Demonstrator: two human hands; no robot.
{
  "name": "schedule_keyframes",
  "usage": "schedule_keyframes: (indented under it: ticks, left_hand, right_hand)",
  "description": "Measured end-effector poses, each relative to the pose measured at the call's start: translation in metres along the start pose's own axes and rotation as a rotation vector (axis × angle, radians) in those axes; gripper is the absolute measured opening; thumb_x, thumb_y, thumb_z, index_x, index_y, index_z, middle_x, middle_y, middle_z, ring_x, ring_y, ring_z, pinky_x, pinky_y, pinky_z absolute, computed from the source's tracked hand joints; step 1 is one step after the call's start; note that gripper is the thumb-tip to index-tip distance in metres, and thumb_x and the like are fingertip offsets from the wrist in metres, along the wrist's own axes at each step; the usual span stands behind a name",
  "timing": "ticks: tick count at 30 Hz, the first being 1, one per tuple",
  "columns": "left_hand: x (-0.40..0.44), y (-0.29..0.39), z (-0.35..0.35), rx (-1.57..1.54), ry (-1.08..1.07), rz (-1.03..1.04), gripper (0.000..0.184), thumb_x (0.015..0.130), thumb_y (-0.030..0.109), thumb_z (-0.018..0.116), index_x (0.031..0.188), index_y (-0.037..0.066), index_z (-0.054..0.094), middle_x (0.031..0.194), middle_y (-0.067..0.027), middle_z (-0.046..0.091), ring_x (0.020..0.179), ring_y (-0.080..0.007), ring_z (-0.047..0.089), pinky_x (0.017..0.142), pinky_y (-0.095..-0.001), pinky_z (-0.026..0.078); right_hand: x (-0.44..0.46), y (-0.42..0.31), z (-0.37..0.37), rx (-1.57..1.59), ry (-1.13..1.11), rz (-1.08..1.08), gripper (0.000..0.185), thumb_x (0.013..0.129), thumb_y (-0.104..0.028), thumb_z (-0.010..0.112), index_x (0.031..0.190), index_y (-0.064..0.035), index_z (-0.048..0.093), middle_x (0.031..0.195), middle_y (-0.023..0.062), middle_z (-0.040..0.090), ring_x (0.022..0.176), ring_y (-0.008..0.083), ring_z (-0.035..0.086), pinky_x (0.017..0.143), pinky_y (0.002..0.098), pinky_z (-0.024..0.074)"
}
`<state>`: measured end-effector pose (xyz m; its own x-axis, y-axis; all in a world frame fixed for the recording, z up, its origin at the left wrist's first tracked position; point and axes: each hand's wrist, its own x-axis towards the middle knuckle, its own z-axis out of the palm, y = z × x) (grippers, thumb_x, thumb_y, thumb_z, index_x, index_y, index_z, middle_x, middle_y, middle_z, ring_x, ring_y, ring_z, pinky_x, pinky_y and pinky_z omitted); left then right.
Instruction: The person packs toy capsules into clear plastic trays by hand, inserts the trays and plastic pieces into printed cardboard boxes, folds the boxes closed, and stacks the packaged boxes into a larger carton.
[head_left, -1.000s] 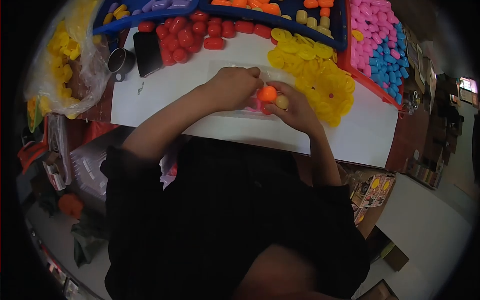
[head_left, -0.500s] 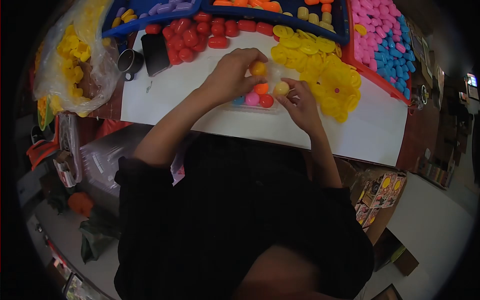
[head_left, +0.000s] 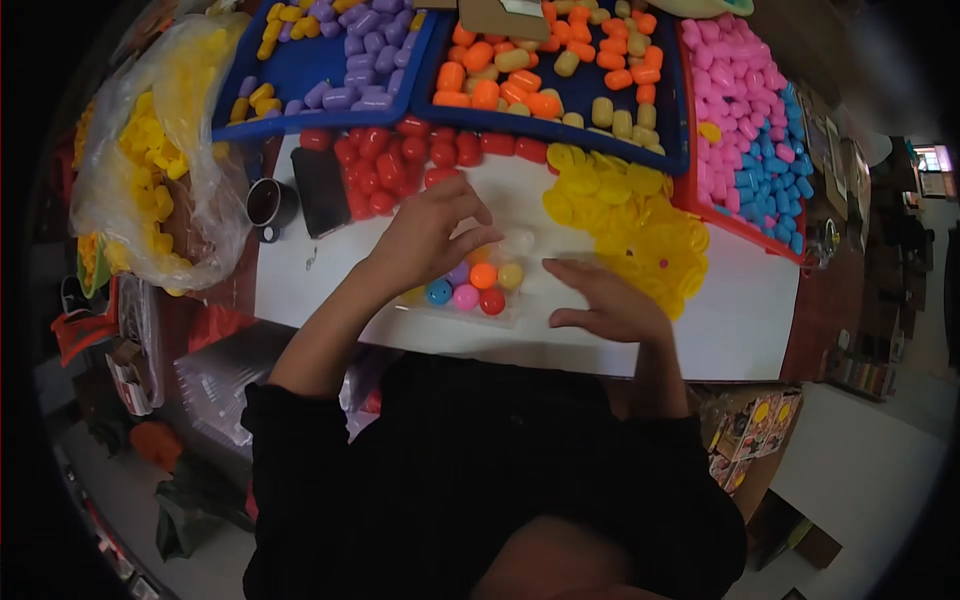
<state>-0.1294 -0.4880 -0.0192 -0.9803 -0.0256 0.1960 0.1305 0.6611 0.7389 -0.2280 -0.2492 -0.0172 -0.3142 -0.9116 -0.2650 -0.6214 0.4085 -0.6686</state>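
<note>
Little clear tray of colored balls, sitting between two loose hands.
So the clear tray (head_left: 460, 317) is flat on the white table (head_left: 720, 310), partly under the left hand (head_left: 430, 235), which hangs over its far side with fingers bent and thumb standing off the forefinger, nothing visible in that gap; can't tell if it touches the tray. I can make out a blue ball (head_left: 439, 291), pink ball (head_left: 466, 298), red ball (head_left: 492, 302), orange ball (head_left: 484, 275), tan ball (head_left: 511, 276) and a half-hidden purple ball (head_left: 458, 273). The right hand (head_left: 610, 300) is just off the tray's right side, fingers and thumb spread, holding nothing, near the yellow discs (head_left: 640, 235).
</note>
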Motion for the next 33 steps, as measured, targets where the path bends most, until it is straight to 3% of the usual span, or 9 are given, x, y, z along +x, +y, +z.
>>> schedule_keyframes:
  ticks: [1,7,14,18,21,23,27,30,33]
  left_hand:
    - [0.001,0.001,-0.009,0.008,0.01,0.008,0.012,0.076,0.011,0.068,0.079,0.001,0.061,0.08,-0.0076,0.054,0.067,-0.0207,0.054,0.061,-0.0287,0.044]
    - [0.009,0.003,-0.028,-0.182,0.107,-0.133,0.01,0.078,0.009,0.067,0.083,0.002,0.062,0.083,-0.0072,0.058,0.066,-0.0153,0.055,0.057,-0.0249,0.044]
    - [0.006,0.012,-0.044,-0.072,0.076,-0.002,0.008,0.076,0.007,0.069,0.082,0.004,0.064,0.082,-0.0064,0.061,0.075,-0.0172,0.058,0.065,-0.0265,0.046]
    - [0.017,-0.009,-0.048,-0.181,0.148,-0.09,0.029,0.08,0.01,0.066,0.108,0.004,0.058,0.1,-0.0068,0.055,0.079,-0.0122,0.053,0.07,-0.0255,0.046]
    - [0.05,-0.003,-0.051,-0.572,0.523,-0.265,0.071,0.08,0.01,0.064,0.137,0.002,0.022,0.127,-0.0094,0.035,0.088,-0.0104,0.049,0.075,-0.0261,0.045]
    - [0.068,0.015,-0.045,-0.534,0.586,-0.165,0.069,0.079,0.008,0.065,0.135,0.002,0.024,0.123,-0.0096,0.04,0.089,-0.0115,0.05,0.077,-0.0274,0.045]
    - [0.084,0.059,-0.016,-0.531,0.171,0.047,0.063,0.075,-0.002,0.063,0.128,0.003,0.03,0.112,-0.009,0.052,0.095,-0.0177,0.055,0.075,-0.0293,0.048]
    - [0.08,0.085,0.027,-0.089,0.25,0.301,0.069,0.074,-0.006,0.057,0.134,0.004,0.024,0.109,-0.0188,0.054,0.089,-0.0287,0.062,0.073,-0.0353,0.05]
    - [0.057,0.11,0.071,0.196,-0.023,0.15,0.074,0.076,0.0,0.051,0.139,0.002,0.012,0.115,-0.0257,0.049,0.083,-0.0364,0.061,0.066,-0.0398,0.051]
  right_hand:
    - [0.008,-0.001,-0.031,0.219,-0.126,0.054,0.074,0.075,-0.036,0.07,0.128,0.0053,0.039,0.122,0.0232,0.048,0.106,0.0313,0.052,0.087,0.0361,0.0435]
    - [0.208,0.058,-0.12,0.022,0.809,0.006,0.071,0.076,-0.033,0.07,0.128,0.0048,0.038,0.12,0.0177,0.053,0.102,0.0269,0.058,0.083,0.0324,0.047]
    - [0.325,0.104,-0.144,0.046,0.821,0.153,0.079,0.061,-0.04,0.077,0.115,0.0037,0.041,0.102,0.0236,0.06,0.096,0.0339,0.059,0.078,0.0377,0.049]
    - [0.273,0.074,-0.17,-0.022,1.062,0.019,0.061,0.064,-0.03,0.073,0.107,0.0039,0.048,0.09,0.0239,0.062,0.087,0.0387,0.06,0.073,0.04,0.0493]
    - [0.194,0.032,-0.156,-0.024,1.148,-0.135,0.066,0.064,-0.028,0.072,0.116,0.0037,0.046,0.093,0.0231,0.059,0.087,0.0374,0.059,0.073,0.041,0.0482]
    - [0.129,0.013,-0.12,-0.061,1.196,-0.179,0.073,0.063,-0.027,0.073,0.123,0.0025,0.043,0.094,0.0235,0.056,0.087,0.0375,0.058,0.075,0.0413,0.0475]
    - [0.014,0.011,-0.067,0.31,1.133,-0.012,0.069,0.068,-0.023,0.069,0.126,0.0049,0.041,0.11,0.0195,0.057,0.098,0.0271,0.059,0.082,0.0344,0.0468]
    - [-0.055,0.004,-0.033,0.679,1.121,-0.134,0.063,0.075,-0.024,0.065,0.126,0.0031,0.042,0.117,0.0185,0.053,0.106,0.024,0.054,0.09,0.0344,0.042]
    - [-0.107,-0.003,-0.024,0.739,1.13,-0.319,0.058,0.081,-0.025,0.06,0.129,0.0018,0.039,0.122,0.0152,0.049,0.113,0.0217,0.048,0.096,0.0335,0.0366]
